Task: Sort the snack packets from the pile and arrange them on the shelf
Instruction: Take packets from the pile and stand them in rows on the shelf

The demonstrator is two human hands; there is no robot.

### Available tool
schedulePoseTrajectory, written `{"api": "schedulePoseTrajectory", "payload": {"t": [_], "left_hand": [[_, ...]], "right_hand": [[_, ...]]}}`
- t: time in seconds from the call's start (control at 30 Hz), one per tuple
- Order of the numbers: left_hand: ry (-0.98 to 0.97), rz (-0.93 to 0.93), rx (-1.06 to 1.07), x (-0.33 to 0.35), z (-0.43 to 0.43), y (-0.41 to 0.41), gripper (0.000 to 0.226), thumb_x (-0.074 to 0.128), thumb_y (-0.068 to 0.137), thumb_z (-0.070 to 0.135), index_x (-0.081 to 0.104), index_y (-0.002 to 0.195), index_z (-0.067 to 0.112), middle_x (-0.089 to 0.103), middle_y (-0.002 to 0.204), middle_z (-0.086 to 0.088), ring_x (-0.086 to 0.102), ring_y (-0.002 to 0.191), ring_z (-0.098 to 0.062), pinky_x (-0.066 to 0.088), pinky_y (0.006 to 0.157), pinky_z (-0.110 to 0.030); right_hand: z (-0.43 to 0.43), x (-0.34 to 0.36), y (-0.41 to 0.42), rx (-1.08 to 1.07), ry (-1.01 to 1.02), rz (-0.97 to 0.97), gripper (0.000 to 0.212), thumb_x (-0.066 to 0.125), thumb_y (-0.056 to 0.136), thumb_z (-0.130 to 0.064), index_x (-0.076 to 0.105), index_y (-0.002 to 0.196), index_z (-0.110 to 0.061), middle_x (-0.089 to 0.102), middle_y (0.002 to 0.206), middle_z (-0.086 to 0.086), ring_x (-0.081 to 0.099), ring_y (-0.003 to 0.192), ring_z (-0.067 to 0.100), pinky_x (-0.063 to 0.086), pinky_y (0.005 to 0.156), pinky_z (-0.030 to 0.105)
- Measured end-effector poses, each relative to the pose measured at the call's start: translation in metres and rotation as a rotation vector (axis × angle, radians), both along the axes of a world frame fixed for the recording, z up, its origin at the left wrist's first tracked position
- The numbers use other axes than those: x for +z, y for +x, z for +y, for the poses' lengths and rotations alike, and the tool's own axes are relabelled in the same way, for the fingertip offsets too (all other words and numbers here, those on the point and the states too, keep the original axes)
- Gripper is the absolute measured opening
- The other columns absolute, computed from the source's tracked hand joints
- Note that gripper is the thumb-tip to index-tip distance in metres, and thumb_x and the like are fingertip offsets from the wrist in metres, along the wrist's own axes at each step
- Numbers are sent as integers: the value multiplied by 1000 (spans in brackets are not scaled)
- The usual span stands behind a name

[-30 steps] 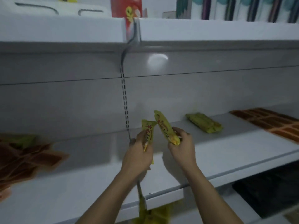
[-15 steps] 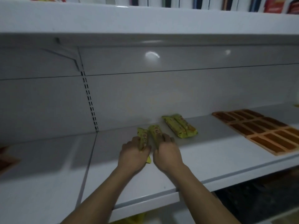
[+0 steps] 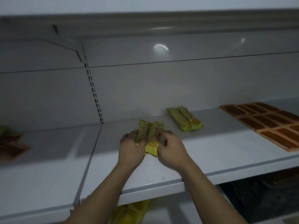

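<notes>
Two yellow-green snack packets lie side by side on the white shelf [image 3: 218, 152], near its middle. My left hand [image 3: 131, 147] grips the left packet [image 3: 142, 129]. My right hand [image 3: 172, 148] pinches the right packet [image 3: 152, 143] with curled fingers. Both packets touch the shelf surface, their near ends partly hidden under my fingers. A pair of the same yellow-green packets [image 3: 184, 118] rests flat further back to the right.
Rows of orange-brown packets [image 3: 265, 122] cover the shelf's right part. More brown packets [image 3: 11, 144] lie blurred at the far left. Yellow packets [image 3: 129, 212] show below the shelf's front edge. Another shelf hangs close overhead.
My hands have come down from mid-air and set the two packets onto the shelf, side by side. The view has shifted right and lower.
</notes>
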State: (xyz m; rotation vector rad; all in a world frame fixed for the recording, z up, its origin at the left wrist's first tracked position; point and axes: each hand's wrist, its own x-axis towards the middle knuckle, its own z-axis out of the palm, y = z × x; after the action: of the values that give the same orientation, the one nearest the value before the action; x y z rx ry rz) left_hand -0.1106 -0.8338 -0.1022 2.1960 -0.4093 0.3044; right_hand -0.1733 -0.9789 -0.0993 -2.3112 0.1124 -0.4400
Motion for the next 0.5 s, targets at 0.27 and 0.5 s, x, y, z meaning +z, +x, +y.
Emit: {"api": "schedulePoseTrajectory", "payload": {"t": [0.27,0.5], "left_hand": [[63,-4,-49,-3,48,-8,36,60,94,37,62,126,22,67,107,0,61,91,-18,47,69,-30],[48,-21,-39,-4,63,-19,43,55,93,53,60,130,32,59,112,-3,61,97,-22,52,84,-35]], "right_hand": [[6,-5,7,-66,-344,-100,62,54,83,-4,50,142,-24,48,133,17,45,121,36,45,99,42],[38,11,3,-218,-231,35,50,58,90,-48,57,135,-26,55,128,7,57,113,30,44,90,33]]}}
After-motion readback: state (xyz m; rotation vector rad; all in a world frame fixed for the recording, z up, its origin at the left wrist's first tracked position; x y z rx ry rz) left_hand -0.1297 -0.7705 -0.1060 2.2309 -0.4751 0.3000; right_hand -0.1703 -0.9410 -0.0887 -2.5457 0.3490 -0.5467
